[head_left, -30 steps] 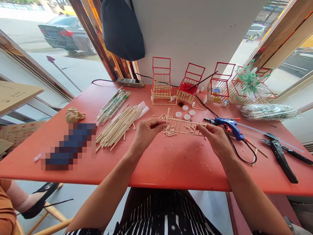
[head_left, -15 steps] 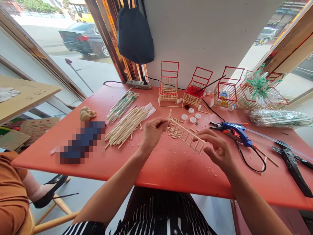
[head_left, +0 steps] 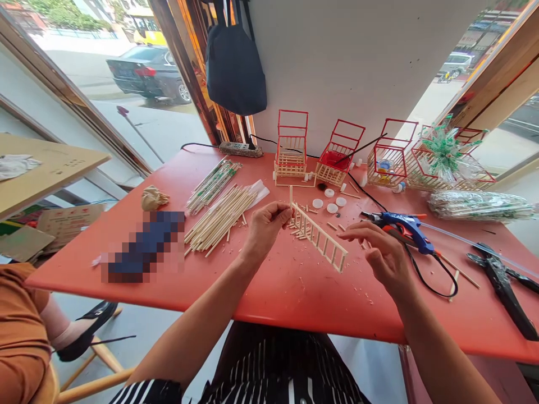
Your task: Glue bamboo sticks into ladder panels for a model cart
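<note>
My left hand (head_left: pixel 269 224) pinches one end of a small ladder-like frame of wooden sticks (head_left: pixel 322 241), holding it above the table. The frame tilts down to the right, with a short stick standing up at the pinched end. My right hand (head_left: pixel 381 249) is just right of the frame's far end, fingers apart and holding nothing. Beneath the frame lies a pile of short cut stick pieces (head_left: pixel 301 230). A blue glue gun (head_left: pixel 406 229) rests on the table beyond my right hand.
Long wooden sticks (head_left: pixel 219 219) lie left of my hands, near wrapped sticks (head_left: pixel 214 184). Stick-built chairs (head_left: pixel 291 148) with red frames line the back. White caps (head_left: pixel 332 208) lie mid-table. Black cutters (head_left: pixel 503 292) are at the right. Another person's leg (head_left: pixel 63 322) shows at lower left.
My right hand has let go of the frame's far end and moved slightly right. The frame has turned in my left hand, its free end dipping lower.
</note>
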`<action>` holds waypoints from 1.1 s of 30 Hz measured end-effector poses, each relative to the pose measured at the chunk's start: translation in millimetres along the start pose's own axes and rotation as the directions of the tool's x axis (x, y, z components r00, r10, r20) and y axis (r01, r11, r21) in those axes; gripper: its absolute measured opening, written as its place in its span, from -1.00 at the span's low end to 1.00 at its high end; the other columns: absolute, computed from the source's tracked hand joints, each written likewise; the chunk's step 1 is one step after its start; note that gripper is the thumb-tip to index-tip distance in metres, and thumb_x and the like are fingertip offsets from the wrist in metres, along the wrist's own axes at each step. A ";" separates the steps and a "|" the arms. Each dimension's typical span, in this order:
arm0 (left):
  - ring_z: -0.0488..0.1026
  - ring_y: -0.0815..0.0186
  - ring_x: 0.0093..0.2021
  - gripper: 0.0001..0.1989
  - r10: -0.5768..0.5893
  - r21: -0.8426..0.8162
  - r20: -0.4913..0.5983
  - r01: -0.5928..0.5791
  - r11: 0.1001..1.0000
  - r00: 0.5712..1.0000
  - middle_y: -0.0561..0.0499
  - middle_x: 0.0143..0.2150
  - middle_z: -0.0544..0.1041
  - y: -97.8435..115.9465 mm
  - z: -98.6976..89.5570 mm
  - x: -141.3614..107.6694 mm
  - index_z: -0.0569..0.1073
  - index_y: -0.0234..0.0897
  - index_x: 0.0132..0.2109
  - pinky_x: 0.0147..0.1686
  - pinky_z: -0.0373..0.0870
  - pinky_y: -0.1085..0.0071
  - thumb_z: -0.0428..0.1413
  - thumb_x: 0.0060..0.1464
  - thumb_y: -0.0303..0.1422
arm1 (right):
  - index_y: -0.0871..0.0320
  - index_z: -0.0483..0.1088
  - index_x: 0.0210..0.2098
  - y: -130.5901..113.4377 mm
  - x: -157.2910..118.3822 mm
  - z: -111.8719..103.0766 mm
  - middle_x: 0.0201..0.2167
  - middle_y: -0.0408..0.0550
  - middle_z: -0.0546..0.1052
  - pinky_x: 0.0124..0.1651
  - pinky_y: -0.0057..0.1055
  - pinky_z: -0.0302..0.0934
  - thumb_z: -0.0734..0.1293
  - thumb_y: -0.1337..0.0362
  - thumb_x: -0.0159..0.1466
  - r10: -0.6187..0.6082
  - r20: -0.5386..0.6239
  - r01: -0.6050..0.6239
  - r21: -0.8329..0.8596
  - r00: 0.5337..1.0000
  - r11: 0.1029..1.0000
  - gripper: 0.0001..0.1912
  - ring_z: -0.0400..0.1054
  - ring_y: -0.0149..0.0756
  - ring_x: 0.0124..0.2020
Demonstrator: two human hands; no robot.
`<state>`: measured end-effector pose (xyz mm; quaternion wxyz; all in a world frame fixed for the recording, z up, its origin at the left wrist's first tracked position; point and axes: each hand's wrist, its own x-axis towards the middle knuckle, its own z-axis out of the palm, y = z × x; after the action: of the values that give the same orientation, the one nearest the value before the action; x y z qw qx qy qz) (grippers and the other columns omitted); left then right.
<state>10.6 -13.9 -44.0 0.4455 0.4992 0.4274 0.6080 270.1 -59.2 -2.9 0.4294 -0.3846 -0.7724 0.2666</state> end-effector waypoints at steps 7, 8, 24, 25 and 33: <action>0.31 0.43 -0.50 -0.83 0.023 0.131 -0.051 -0.016 0.991 0.998 0.10 -0.49 0.48 -5.9 -1.4 -0.8 0.61 -0.27 -0.33 -0.43 0.27 0.44 0.28 0.06 -0.24 | 0.04 0.62 -0.11 -3.8 0.8 18.2 -0.20 0.02 0.64 -0.17 -0.32 0.37 0.33 0.03 0.46 -0.043 0.051 0.048 -0.113 0.998 0.992 -0.71 0.54 -0.20 -0.22; 0.31 0.43 -0.49 -0.83 0.022 0.140 -0.052 -0.014 0.990 0.998 0.10 -0.49 0.48 -6.4 -1.4 -0.9 0.62 -0.26 -0.32 -0.43 0.27 0.44 0.29 0.06 -0.24 | 0.04 0.63 -0.14 -1.6 1.0 19.5 -0.22 0.01 0.64 -0.22 -0.34 0.35 0.31 0.08 0.48 -0.005 0.043 0.009 -0.114 0.999 0.993 -0.72 0.53 -0.22 -0.26; 0.28 0.48 -0.55 -0.78 0.010 -0.004 -0.014 -0.010 1.000 1.000 0.04 -0.45 0.57 5.1 -3.5 -2.2 0.67 -0.31 -0.24 -0.53 0.23 0.49 0.36 0.00 -0.25 | 0.07 0.65 -0.22 12.1 0.6 16.8 -0.28 -0.06 0.67 -0.26 -0.46 0.41 0.28 0.04 0.50 0.112 -0.004 -0.112 -0.043 0.994 0.993 -0.63 0.57 -0.30 -0.29; 0.29 0.48 -0.55 -0.78 0.004 -0.033 0.000 -0.004 0.999 1.000 0.04 -0.45 0.56 7.3 -3.5 -2.8 0.66 -0.31 -0.25 -0.54 0.22 0.49 0.37 0.01 -0.24 | 0.07 0.64 -0.24 13.5 0.1 15.5 -0.28 -0.06 0.67 -0.25 -0.46 0.41 0.28 0.06 0.50 0.109 -0.002 -0.109 -0.041 0.994 0.993 -0.64 0.57 -0.30 -0.28; 0.26 0.50 -0.58 -0.67 -0.067 -0.179 0.123 0.088 0.980 0.990 0.04 -0.48 0.57 20.9 -5.5 -5.6 0.60 -0.30 -0.31 -0.58 0.17 0.52 0.47 -0.11 -0.18 | 0.07 0.62 -0.28 19.1 -0.8 6.5 -0.28 -0.05 0.68 -0.22 -0.43 0.42 0.27 0.03 0.50 0.127 0.030 -0.126 -0.035 0.991 0.991 -0.62 0.60 -0.24 -0.23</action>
<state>3.3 -24.7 -25.8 0.5372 0.4734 0.3619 0.5970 271.8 -49.7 -20.6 0.3929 -0.4356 -0.7574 0.2867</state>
